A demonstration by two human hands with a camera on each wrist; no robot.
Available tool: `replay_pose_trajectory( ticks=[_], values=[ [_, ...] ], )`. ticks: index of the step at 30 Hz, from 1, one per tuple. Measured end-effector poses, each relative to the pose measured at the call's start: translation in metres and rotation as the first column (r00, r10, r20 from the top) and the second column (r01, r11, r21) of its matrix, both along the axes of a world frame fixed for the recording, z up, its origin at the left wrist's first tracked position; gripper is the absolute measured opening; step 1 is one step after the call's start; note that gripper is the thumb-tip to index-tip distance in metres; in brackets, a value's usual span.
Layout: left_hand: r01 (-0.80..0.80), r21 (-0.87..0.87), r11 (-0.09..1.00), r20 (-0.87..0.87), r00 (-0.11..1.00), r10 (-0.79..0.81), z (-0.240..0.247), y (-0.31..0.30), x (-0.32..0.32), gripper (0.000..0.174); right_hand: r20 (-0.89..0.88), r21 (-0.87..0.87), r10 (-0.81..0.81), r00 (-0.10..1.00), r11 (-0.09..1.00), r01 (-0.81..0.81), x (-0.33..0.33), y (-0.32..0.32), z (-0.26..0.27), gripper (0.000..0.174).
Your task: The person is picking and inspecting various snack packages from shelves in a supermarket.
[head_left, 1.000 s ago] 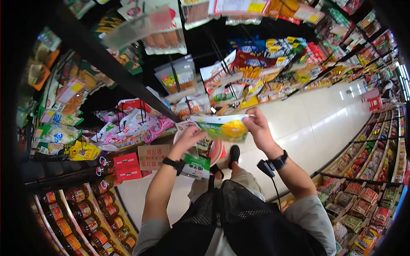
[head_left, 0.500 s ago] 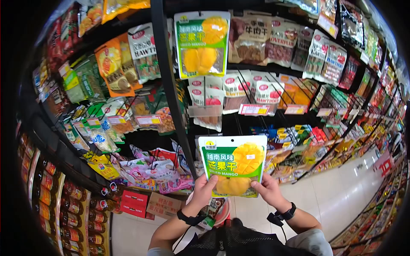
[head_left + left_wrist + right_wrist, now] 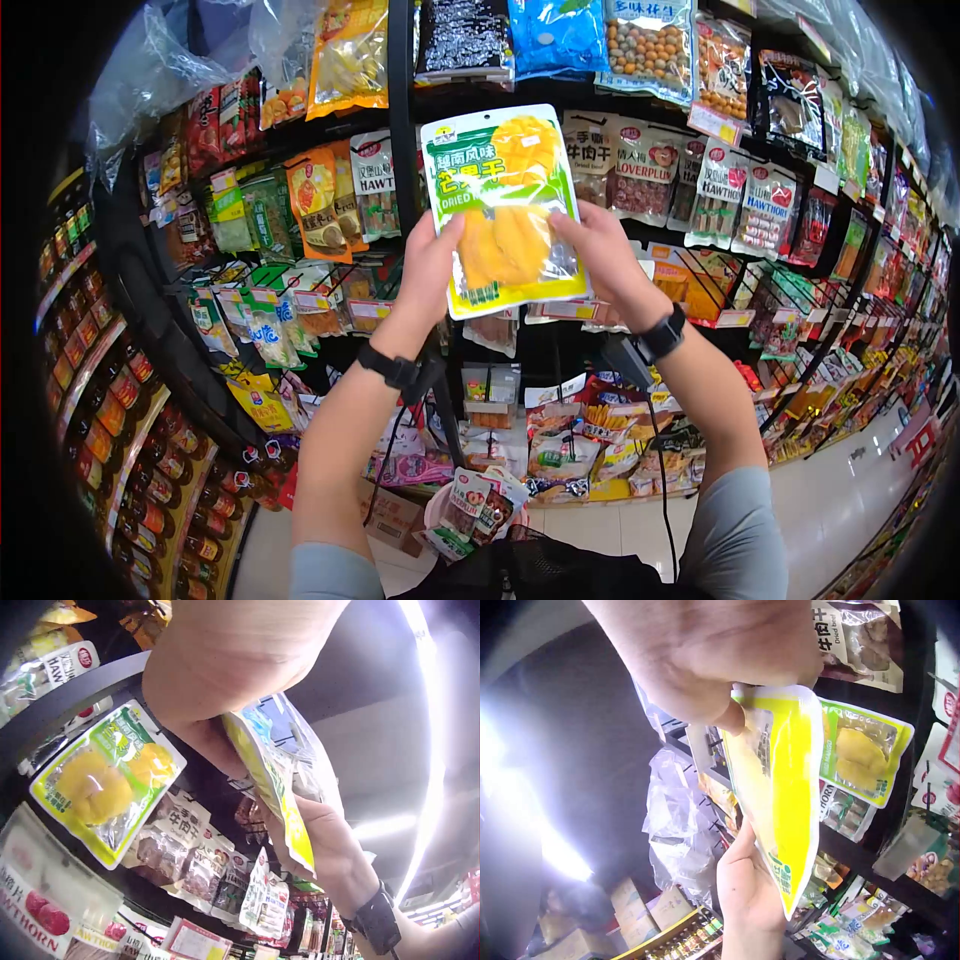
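Observation:
A dried mango pouch [image 3: 505, 245], green and white on top with yellow fruit below, is held upright in front of the shelves. My left hand [image 3: 425, 270] grips its left edge, thumb on the front. On the opposite edge, my right hand [image 3: 610, 262] pinches it the same way. The left wrist view catches the pouch [image 3: 270, 784] nearly edge-on between both hands. Behind it, a matching dried mango pouch [image 3: 109, 784] hangs on the rack; the right wrist view has this hanging pouch [image 3: 861, 754] beside the held one.
Hawthorn packs [image 3: 715, 190] and several other snack bags hang on hooks along black shelves. A dark upright post [image 3: 401, 120] runs beside the held pouch. Low down stands a pink basket [image 3: 437, 508] containing pouches, near a cardboard box [image 3: 393, 520]. Bottled goods [image 3: 150, 480] line the left shelves.
The dried mango pouch was tilted low over the basket, then turned face-on, and is now raised higher before the shelves. Both hands have risen with it, and the head view has shifted.

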State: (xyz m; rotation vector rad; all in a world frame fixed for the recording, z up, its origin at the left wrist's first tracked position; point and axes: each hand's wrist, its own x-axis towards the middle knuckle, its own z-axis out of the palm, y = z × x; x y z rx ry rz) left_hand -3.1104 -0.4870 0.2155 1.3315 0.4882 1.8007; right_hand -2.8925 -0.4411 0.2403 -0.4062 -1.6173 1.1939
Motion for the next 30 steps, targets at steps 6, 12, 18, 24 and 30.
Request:
replay_pose_trajectory(
  ticks=[6,12,18,24,30],
  values=[
    [-0.035,-0.048,0.998,0.077,0.996,0.039,0.011,0.004,0.002,0.026,0.117,-0.061,0.060,0.991,0.997,-0.053,-0.006,0.022,0.032,0.026],
    [-0.016,-0.108,0.994,0.131,0.991,0.030,-0.004,0.014,0.005,0.025,0.171,-0.099,0.087,0.981,0.993,-0.070,-0.002,0.029,0.032,0.026],
    [-0.051,-0.128,0.990,0.080,0.995,0.062,-0.006,0.040,-0.003,0.024,0.168,-0.119,0.098,0.981,0.990,-0.078,-0.004,0.046,0.031,0.028],
    [-0.362,-0.262,0.895,-0.208,0.926,0.314,-0.001,0.095,-0.036,0.024,0.130,-0.051,-0.045,0.990,0.997,0.052,-0.030,0.098,0.001,0.022],
    [-0.620,-0.134,0.773,-0.329,0.764,0.556,-0.004,0.160,-0.052,0.033,0.063,0.029,-0.330,0.942,0.944,0.328,-0.072,0.151,-0.030,0.021]
  ],
)
